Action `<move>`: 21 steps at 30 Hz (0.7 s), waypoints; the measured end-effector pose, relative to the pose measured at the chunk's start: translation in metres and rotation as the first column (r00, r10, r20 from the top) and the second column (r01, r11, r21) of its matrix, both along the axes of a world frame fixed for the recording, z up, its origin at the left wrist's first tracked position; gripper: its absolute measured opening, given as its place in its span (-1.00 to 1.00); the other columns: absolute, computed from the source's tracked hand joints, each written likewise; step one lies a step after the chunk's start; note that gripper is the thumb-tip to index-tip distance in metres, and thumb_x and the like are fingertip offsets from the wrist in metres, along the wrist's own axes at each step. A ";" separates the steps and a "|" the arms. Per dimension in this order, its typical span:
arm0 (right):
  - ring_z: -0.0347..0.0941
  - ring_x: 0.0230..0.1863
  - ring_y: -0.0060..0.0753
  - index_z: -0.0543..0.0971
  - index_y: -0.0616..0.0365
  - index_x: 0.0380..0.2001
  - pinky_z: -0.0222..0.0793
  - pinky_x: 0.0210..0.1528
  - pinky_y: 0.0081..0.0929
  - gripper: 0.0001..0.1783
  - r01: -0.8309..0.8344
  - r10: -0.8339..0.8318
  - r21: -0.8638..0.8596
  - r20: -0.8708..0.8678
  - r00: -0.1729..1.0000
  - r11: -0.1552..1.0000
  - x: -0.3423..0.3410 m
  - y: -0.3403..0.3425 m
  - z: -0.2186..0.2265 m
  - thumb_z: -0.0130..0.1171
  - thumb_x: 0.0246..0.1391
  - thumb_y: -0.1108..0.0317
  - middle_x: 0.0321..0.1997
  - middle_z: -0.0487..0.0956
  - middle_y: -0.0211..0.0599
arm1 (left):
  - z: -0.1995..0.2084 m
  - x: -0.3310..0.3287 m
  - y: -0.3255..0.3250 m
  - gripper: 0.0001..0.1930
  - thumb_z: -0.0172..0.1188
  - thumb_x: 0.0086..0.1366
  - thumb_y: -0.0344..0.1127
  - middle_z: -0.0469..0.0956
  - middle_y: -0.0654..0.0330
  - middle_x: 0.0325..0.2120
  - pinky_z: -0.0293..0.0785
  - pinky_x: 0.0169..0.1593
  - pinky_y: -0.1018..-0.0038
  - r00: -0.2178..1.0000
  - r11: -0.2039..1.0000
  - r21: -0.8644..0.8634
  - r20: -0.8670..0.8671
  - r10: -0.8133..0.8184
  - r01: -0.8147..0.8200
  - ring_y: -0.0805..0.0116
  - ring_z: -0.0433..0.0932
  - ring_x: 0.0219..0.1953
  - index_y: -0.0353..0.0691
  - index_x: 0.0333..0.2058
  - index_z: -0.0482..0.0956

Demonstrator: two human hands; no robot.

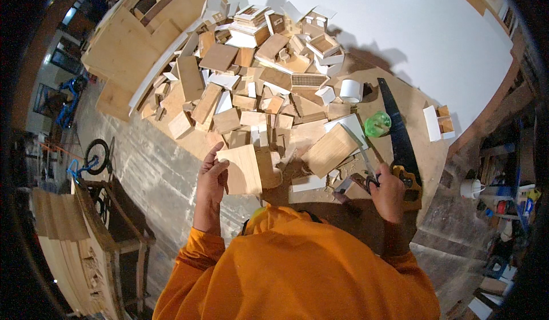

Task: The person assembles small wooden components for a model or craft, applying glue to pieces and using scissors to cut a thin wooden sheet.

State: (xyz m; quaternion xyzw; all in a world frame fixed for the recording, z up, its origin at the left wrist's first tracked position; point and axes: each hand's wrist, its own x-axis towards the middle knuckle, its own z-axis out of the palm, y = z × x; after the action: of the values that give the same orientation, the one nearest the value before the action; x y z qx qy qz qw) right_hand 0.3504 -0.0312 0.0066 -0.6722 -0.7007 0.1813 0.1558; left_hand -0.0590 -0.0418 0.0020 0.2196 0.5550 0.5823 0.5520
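Observation:
My left hand [212,174] grips a flat, pale wooden board [245,171] by its left edge, thumb on top, close to the table's near edge. At the right, my right hand [389,195] is closed around the dark handles of what looks like scissors [366,158], with the grey blade pointing away from me. Just right of that hand lies a handsaw [394,122] with a dark blade and a yellow-and-black handle. Between my hands a larger wooden block [330,151] rests tilted on other offcuts, beside a white strip [309,183].
A big heap of wooden and white offcuts [246,91] covers the table's middle. Near the saw stand a crumpled green plastic thing [377,124] and a white cylinder [350,91]. A small open box [439,123] sits farther right. A large white sheet [400,22] lies behind.

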 end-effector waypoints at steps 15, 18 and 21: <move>0.53 -0.44 -0.09 0.59 0.18 -0.37 0.40 -0.39 -0.31 -0.80 -0.057 0.086 0.102 -0.306 0.948 0.993 -0.028 0.000 0.021 0.28 -0.12 0.36 -0.41 0.58 -0.10 | -0.023 0.019 -0.021 -0.69 0.13 0.14 -0.53 0.35 0.49 -0.63 0.06 -0.59 0.71 0.999 0.996 -0.077 0.003 -0.032 0.033 0.70 0.18 -0.68 -0.21 -0.09 0.51; 0.54 -0.46 -0.15 0.58 0.20 -0.31 0.40 -0.43 -0.37 -0.77 -0.209 0.188 0.022 -0.534 0.824 0.978 -0.070 0.002 0.013 0.26 -0.09 0.36 -0.39 0.60 -0.11 | -0.019 0.031 -0.022 -0.73 0.14 0.16 -0.51 0.39 0.49 -0.59 0.09 -0.56 0.73 0.987 0.985 -0.087 -0.061 -0.152 0.146 0.73 0.20 -0.65 -0.22 -0.13 0.52; 0.53 -0.48 -0.20 0.56 0.23 -0.34 0.38 -0.46 -0.38 -0.79 -0.354 0.220 -0.108 -0.609 0.762 0.929 -0.114 -0.001 0.008 0.25 -0.06 0.35 -0.42 0.59 -0.12 | -0.019 0.042 -0.025 -0.75 0.13 0.18 -0.50 0.46 0.46 -0.54 0.13 -0.53 0.73 0.979 0.982 -0.032 -0.075 -0.189 0.187 0.73 0.27 -0.59 -0.23 -0.13 0.52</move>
State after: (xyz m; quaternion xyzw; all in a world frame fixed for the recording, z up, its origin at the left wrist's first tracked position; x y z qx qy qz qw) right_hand 0.2368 -0.0326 0.0145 -0.4799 -0.6890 0.4769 0.2602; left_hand -0.0171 -0.0671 -0.0175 0.2866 0.5601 0.5116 0.5852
